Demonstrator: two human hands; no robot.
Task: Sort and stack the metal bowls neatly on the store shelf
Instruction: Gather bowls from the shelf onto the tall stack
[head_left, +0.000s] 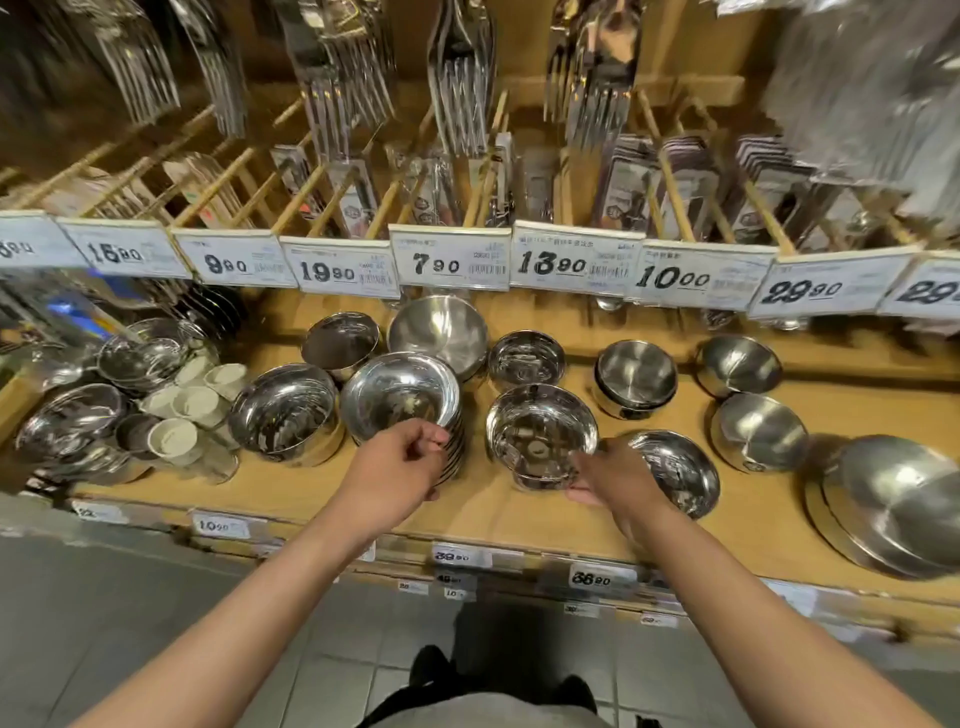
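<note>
A: Where are the hands?

B: Both are at the front of the wooden shelf (519, 514). The left hand (400, 462) has its fingers (434, 439) curled round the near rim of a stack of shiny bowls (402, 397), gripping it at the edge. The stack leans a little toward the person, with several rims showing down its right side.

A: And the other one?

B: The right hand (618, 480) holds the small bowl stack (540, 431) just to the right of the first one, fingers pinching its near right rim and thumb low against its side (the fingertips themselves are blurred). A single shiny bowl (680, 470) sits just behind that hand, tilted.

A: What else is on the shelf?

B: More steel bowls: a wide one (285, 410) just left of the gripped stack, a deep one (439, 332) behind it, two brushed bowls (636, 376) toward the right, and large pans (898, 504) at the far right. White cups (192, 402) cluster on the left. Price tags (452, 265) run along the rack above, with packaged cutlery (358, 197) behind them.
</note>
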